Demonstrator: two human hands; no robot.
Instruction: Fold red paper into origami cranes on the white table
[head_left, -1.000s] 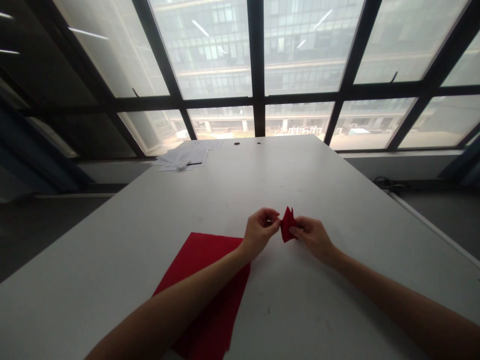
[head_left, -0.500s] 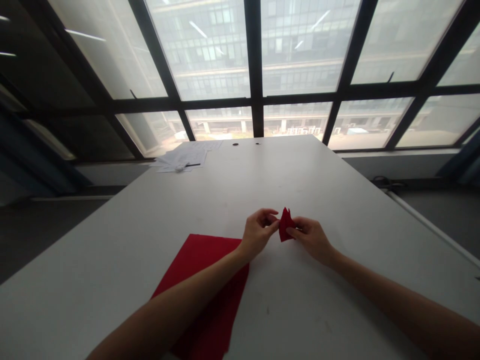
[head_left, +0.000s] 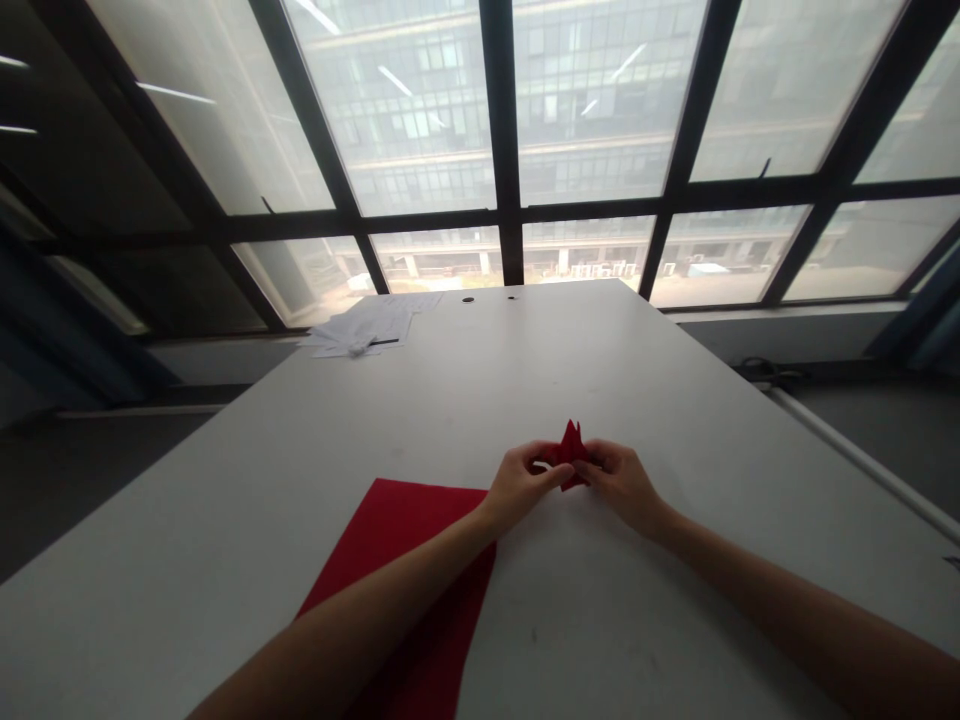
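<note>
Between my two hands, above the white table [head_left: 585,370], is a small folded piece of red paper [head_left: 571,440] with pointed tips sticking up. My left hand [head_left: 525,478] pinches its left side, thumb in front and fingers behind. My right hand [head_left: 621,482] grips the right side the same way, and the two thumbs nearly meet at the front. The lower part of the piece is partly hidden by the thumbs. Under my left forearm lies a larger red sheet [head_left: 405,515], flat on the table and partly covered by the arm.
White papers [head_left: 367,322] with a dark pen [head_left: 385,342] on them are at the far left of the table. Two small dark round spots show near the far edge. Large windows [head_left: 592,110] stand behind the table, and a cable [head_left: 772,370] lies beyond its right side.
My left thumb and fingers have moved in to the right and now pinch the front of the small red piece, where before they only touched its left edge. The view has tilted slightly.
</note>
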